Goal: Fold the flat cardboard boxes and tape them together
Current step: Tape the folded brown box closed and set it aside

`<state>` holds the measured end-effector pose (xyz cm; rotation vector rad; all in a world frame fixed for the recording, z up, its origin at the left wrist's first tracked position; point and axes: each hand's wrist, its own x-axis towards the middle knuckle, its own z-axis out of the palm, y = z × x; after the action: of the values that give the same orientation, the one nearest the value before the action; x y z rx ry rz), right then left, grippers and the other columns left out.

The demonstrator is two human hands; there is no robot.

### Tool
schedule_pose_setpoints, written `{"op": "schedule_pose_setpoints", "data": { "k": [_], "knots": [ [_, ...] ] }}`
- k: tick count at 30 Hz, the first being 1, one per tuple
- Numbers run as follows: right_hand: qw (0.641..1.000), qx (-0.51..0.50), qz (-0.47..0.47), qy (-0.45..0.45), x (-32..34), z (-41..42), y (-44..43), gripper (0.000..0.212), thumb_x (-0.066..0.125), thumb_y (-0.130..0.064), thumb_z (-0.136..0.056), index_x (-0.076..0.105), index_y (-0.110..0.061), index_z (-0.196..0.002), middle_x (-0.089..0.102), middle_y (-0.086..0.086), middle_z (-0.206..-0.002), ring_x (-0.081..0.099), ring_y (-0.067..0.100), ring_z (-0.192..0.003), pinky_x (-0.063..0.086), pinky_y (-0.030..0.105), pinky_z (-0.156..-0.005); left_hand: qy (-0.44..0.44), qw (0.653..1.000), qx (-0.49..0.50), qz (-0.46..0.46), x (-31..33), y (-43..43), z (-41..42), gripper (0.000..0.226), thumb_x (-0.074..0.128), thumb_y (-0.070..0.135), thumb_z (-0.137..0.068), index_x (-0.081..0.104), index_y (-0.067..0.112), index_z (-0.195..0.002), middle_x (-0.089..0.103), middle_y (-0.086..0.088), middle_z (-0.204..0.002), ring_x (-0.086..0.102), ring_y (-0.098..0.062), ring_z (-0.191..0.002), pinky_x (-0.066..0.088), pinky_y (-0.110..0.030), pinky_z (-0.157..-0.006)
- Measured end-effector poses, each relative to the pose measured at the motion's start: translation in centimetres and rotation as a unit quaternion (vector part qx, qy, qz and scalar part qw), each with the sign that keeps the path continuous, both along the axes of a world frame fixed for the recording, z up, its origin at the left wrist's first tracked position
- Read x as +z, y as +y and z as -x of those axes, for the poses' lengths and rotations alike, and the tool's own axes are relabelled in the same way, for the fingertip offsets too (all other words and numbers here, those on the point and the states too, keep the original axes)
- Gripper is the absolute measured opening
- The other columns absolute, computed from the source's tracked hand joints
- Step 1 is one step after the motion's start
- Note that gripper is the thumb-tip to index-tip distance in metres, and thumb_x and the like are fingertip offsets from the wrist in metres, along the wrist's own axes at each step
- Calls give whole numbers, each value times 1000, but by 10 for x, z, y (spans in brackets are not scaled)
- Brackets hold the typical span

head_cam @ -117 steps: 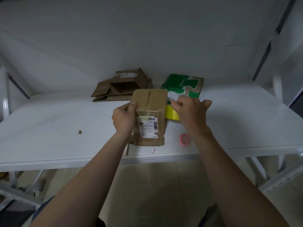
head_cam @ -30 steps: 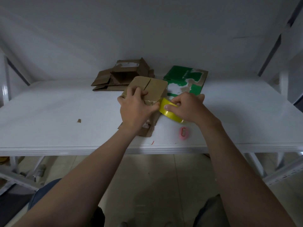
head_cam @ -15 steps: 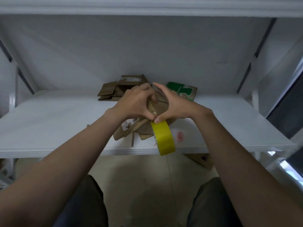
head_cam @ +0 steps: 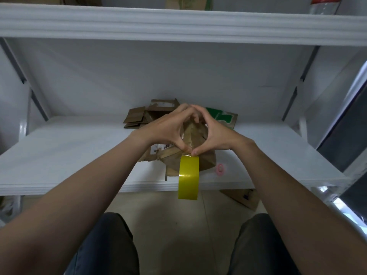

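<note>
I hold a folded brown cardboard box (head_cam: 195,135) tilted above the front of the white shelf (head_cam: 79,155). My left hand (head_cam: 168,128) and my right hand (head_cam: 211,132) wrap round it from either side, fingertips meeting on top and thumbs meeting at its near lower edge. A yellow tape roll (head_cam: 188,177) hangs from the box just under my thumbs, on a strip of tape stuck to the box. A white label with a barcode (head_cam: 166,146) shows on the box's left face.
Flat brown cardboard pieces (head_cam: 143,116) lie at the back of the shelf, with a green and white flattened box (head_cam: 224,118) to their right. A small pink object (head_cam: 220,169) lies near the shelf's front edge. Another cardboard piece (head_cam: 242,197) is on the floor. A shelf board (head_cam: 178,22) runs overhead.
The box has left the shelf surface and is now raised and tilted between both hands. My right hand has let go of the tape roll, which now dangles below the box.
</note>
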<state>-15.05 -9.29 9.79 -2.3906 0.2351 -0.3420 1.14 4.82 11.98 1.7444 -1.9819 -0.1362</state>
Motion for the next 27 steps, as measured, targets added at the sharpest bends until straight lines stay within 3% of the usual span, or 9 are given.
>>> {"op": "schedule_pose_setpoints", "data": {
  "k": [5,7,9,11,14,17,19,22,27],
  "knots": [
    [996,-73,-17,-46,-19,-6,-10,119,96,-49,-55,20,-55,-147,33,-4,-154,39,19,-140,40,49,-114,4,995,99,32,-10,-4,-4,74,96,44,-53,61,25,-115,50,2,-121,55,-18,-110,49,-35,-88],
    [991,-114,-25,-71,-25,-5,-18,110,94,-51,-56,28,-55,-144,38,1,-146,45,22,-132,43,49,-111,-12,980,190,59,-10,-4,3,53,91,49,-62,63,19,-96,58,-3,-105,58,-25,-99,45,-36,-76],
    [985,-148,-30,-86,-29,-4,-22,99,92,-51,-58,35,-56,-138,40,3,-138,50,24,-125,46,48,-107,46,962,266,39,-11,-2,8,44,82,49,-75,61,12,-86,65,-6,-89,62,-24,-86,40,-32,-63],
    [981,-169,-35,-91,-35,-5,-21,89,90,-51,-60,41,-57,-133,41,3,-131,51,26,-122,49,48,-105,172,943,278,-55,-17,0,13,46,73,51,-84,62,11,-104,69,-6,-97,67,-24,-93,45,-30,-66],
    [975,-192,-34,-107,-50,-7,-15,83,89,-52,-63,43,-57,-131,39,2,-129,48,27,-124,47,44,-106,269,913,268,-147,-30,9,33,69,63,47,-96,32,11,-145,53,0,-135,59,-20,-118,46,-27,-82],
    [968,-214,-53,-118,-73,-9,-9,82,90,-47,-66,48,-51,-135,34,0,-133,44,21,-126,44,29,-102,369,892,240,-105,-48,14,48,58,62,30,-100,23,15,-140,52,-6,-139,74,-19,-72,58,-30,-58],
    [968,-220,-59,-105,-89,-10,-7,81,91,-49,-65,51,-48,-135,33,-1,-134,45,22,-127,45,31,-104,338,899,259,-102,-59,17,50,50,64,32,-98,28,22,-131,58,-6,-132,72,-22,-55,60,-35,-58],
    [973,-209,-51,-85,-112,-10,-10,84,90,-56,-62,52,-46,-136,33,0,-137,47,29,-130,47,41,-109,255,915,284,-132,-75,20,50,43,62,37,-97,32,33,-128,61,-5,-123,73,-25,-55,60,-42,-80],
    [972,-204,-66,-97,-129,-8,-12,88,85,-64,-58,52,-44,-137,35,3,-138,44,28,-131,46,39,-109,197,925,299,-131,-83,15,51,46,61,42,-96,37,42,-135,61,3,-115,74,-20,-64,58,-33,-77]
  ]
}}
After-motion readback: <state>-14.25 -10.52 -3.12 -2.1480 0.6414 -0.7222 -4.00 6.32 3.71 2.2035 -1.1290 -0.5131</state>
